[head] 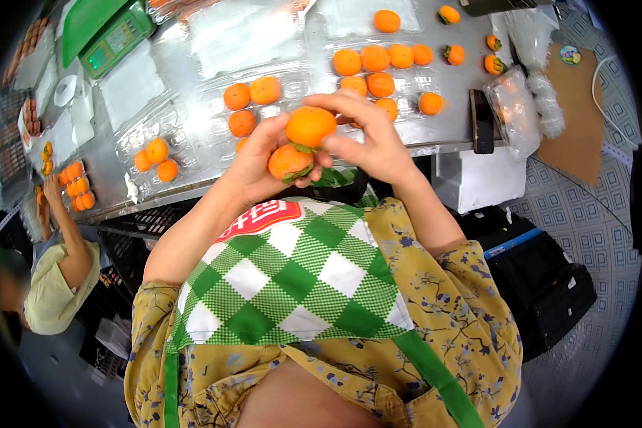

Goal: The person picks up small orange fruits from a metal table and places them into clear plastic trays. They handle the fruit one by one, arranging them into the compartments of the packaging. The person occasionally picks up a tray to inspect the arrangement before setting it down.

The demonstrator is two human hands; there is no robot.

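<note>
Over the table's near edge, my left hand (pixel 254 168) is closed around an orange persimmon (pixel 289 162) whose green calyx faces me. A second persimmon (pixel 311 127) sits directly above it, between the two hands. My right hand (pixel 372 134) has its fingers curled around that upper fruit's right side. Behind my hands, a clear plastic clamshell tray (pixel 294 85) holds several persimmons, partly hidden by my left hand. To the right, another clear tray (pixel 414 80) holds more of them in rows. A third clear tray (pixel 184 139) at the left has three small persimmons (pixel 157 150).
A green digital scale (pixel 109 45) stands at the back left. Loose persimmons (pixel 454 54), a dark phone-like object (pixel 481 121) and bundled clear netting (pixel 543 80) lie at the right. A co-worker (pixel 59 267) handles fruit at the far left, beside a filled tray (pixel 77 186).
</note>
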